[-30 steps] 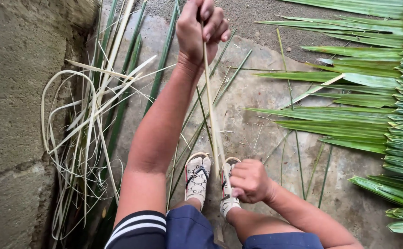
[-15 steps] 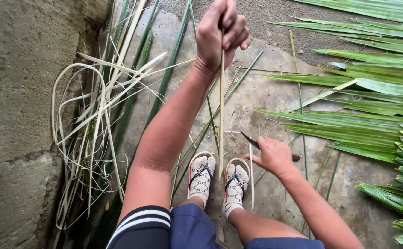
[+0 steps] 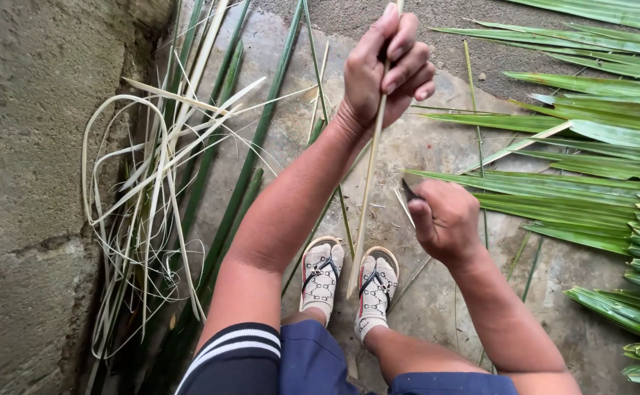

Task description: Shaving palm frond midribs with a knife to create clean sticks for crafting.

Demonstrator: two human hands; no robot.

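Leftmost, against the rough concrete wall (image 3: 20,183), I see a loose heap of pale stripped strips (image 3: 140,212) curling over long green leaf ribs (image 3: 250,157), which I judge to be set aside there so they stay clear of the feet. Moving inward, my left hand (image 3: 387,69) is raised high and closed tight around the upper end of a thin pale midrib stick (image 3: 367,186); holding it up like this keeps the stick taut and nearly upright, its lower end coming down between the two sandalled feet (image 3: 349,281) on the stone floor (image 3: 444,292). The stick looks straight, slim and yellowish, mostly bare of green along the part I can see. Just right of it, my right hand (image 3: 446,219) is curled shut on a small dark blade (image 3: 410,190), only its tip showing beyond the fingers, pointed toward the stick and close to it, though I cannot tell whether it touches. Farthest right, a fan of fresh green palm leaflets (image 3: 590,183) lies spread across the floor, within reach of that hand.
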